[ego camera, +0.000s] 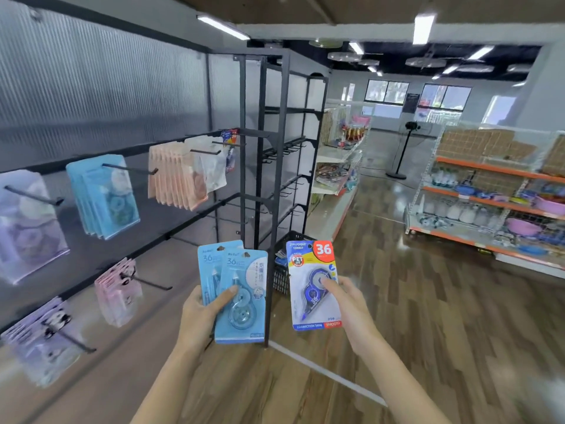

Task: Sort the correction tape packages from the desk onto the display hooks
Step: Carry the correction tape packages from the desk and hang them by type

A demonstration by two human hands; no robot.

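Observation:
My left hand (200,313) grips two light blue correction tape packages (241,298), fanned one over the other, thumb across the front one. My right hand (345,304) pinches a single package with a dark blue tape and a red "36" badge (312,280), held upright. Both are at chest height in front of the display wall on my left. Its black hooks (131,169) carry light blue packs (104,197), peach packs (175,175), lilac packs (27,228) and pink packs (117,290). A few blue-and-red packs (229,139) hang at the row's far end.
A black metal rack (275,166) with bare hooks stands just past the packages. A dark basket (284,267) sits on the wooden floor behind them. Store shelves (489,203) line the right side, a standing fan (403,148) is further back.

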